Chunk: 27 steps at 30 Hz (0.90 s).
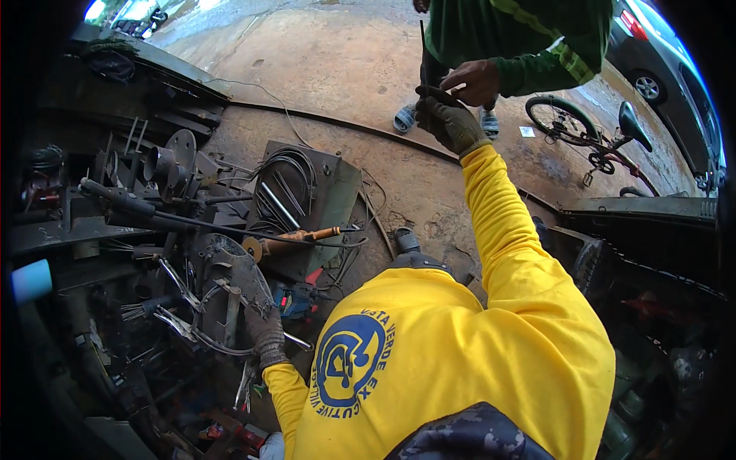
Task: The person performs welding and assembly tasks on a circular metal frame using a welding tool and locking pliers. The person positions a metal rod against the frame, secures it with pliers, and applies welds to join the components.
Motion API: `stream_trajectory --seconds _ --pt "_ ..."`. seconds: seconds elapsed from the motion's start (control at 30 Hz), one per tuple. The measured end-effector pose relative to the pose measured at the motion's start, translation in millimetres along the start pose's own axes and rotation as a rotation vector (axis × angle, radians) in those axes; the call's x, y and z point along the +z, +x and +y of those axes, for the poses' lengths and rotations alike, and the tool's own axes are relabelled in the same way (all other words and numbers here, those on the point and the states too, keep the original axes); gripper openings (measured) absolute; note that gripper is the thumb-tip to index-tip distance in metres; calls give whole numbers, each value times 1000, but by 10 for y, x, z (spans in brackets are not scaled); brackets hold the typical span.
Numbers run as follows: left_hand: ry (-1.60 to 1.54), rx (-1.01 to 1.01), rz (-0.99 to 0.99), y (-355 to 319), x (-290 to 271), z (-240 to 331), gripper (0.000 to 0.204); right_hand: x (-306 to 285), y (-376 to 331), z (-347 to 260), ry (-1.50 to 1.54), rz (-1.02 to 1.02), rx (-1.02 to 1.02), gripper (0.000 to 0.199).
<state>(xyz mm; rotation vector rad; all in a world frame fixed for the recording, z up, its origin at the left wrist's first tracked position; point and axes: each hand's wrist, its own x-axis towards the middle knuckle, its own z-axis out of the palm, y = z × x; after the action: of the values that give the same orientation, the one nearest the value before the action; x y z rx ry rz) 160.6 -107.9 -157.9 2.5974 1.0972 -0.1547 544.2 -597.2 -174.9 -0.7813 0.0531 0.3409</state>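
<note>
My gloved left hand (pixel 266 331) is closed at the edge of a dark metal piece (pixel 230 268) on the cluttered bench at left; what its fingers grip is hard to make out. Locking pliers (pixel 178 325) clamp beside that piece. My gloved right hand (pixel 452 126) is stretched far forward, closed around the lower end of a thin dark bar (pixel 422 54) that stands upright. A co-worker in a green long-sleeved top reaches in, and that person's bare hand (pixel 473 80) is right by my right fingers. An orange angle grinder (pixel 299 240) lies just beyond my left hand.
Coiled cable (pixel 295 165) and rods lie on a metal box (pixel 330 211) ahead. A blue power tool (pixel 294 300) sits near my left wrist. Metal scraps crowd the left. Past a floor rail (pixel 345 130) are a bicycle (pixel 590 138) and a parked car (pixel 663 73).
</note>
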Motion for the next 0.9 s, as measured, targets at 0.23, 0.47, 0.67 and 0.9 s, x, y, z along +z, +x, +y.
stream_trajectory --seconds 0.23,0.47,0.67,0.9 --pt "19 -41 19 -48 -5 63 74 133 38 88 -84 68 91 38" --pt "-36 -31 17 -142 -133 350 68 271 138 235 -91 3 74 35" --pt "12 35 95 -93 -2 96 68 172 286 255 45 -96 15 33" --pt "24 -18 55 -142 -65 197 74 -105 432 351 90 140 -16 40"
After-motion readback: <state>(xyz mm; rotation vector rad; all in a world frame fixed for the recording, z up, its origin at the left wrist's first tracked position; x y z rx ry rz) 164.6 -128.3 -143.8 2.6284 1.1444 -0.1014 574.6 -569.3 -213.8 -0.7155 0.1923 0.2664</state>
